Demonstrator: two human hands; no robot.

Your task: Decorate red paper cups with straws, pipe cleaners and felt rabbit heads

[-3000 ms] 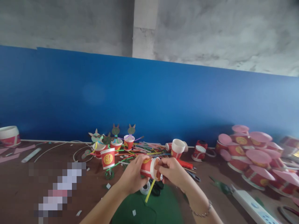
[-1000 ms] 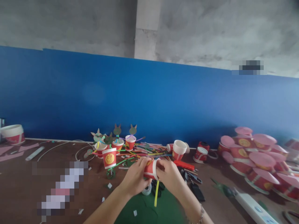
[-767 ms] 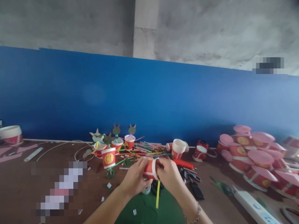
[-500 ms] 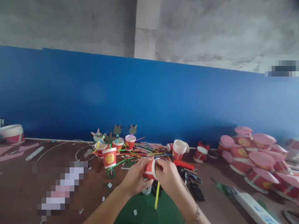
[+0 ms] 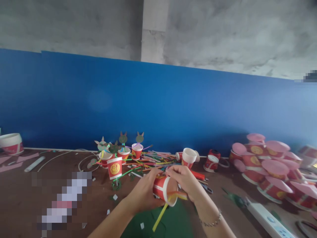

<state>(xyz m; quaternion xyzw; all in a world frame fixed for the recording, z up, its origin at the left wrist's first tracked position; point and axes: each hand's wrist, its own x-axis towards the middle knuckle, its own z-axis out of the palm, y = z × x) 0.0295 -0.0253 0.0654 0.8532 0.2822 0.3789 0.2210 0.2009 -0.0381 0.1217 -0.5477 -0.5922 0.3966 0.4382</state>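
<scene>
A red and white paper cup (image 5: 160,186) lies tipped on its side in the air, its mouth toward the right and toward me. My left hand (image 5: 146,190) is wrapped round the cup's base end. At the upper wall near the rim, the fingers of my right hand (image 5: 182,178) are pinched together; whatever they hold is too small or hidden to name. A yellow strip (image 5: 160,216) hangs down from the cup's mouth, and an orange-yellow piece (image 5: 180,195) sticks out to the right. Beneath both hands lies a dark green sheet (image 5: 170,223).
Cups with paper cat heads (image 5: 123,138) stand at the back left. Behind my hands lie many coloured strips (image 5: 158,157). Cups with pink paper discs (image 5: 274,167) are piled at right, near a white power strip (image 5: 267,216). A blue panel (image 5: 158,105) bounds the table.
The cup has turned so its mouth faces more toward me. My right hand has moved from the mouth up to the upper wall. The yellow strip has swung left.
</scene>
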